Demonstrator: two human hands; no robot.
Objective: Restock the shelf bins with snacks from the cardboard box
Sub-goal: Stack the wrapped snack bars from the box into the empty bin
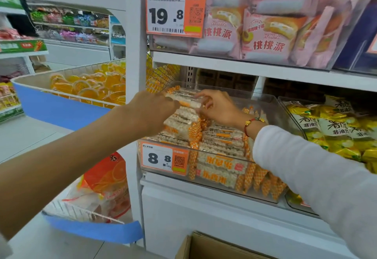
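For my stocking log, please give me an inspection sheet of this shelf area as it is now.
Surface: white shelf carrying clear bins.
Job's things: rice cracker packs stacked in the clear bin tagged 8.8; one pack held above them; cardboard box below, contents hidden.
Clutter: nothing seen.
Hands: left hand and right hand both grip the held pack.
Cables: nothing seen.
Surroundings: pink peach pie packs above, yellow chip bags at right, orange jelly cups at left.

bright, even store light | soft shadows | edges bowed — slight motion blur
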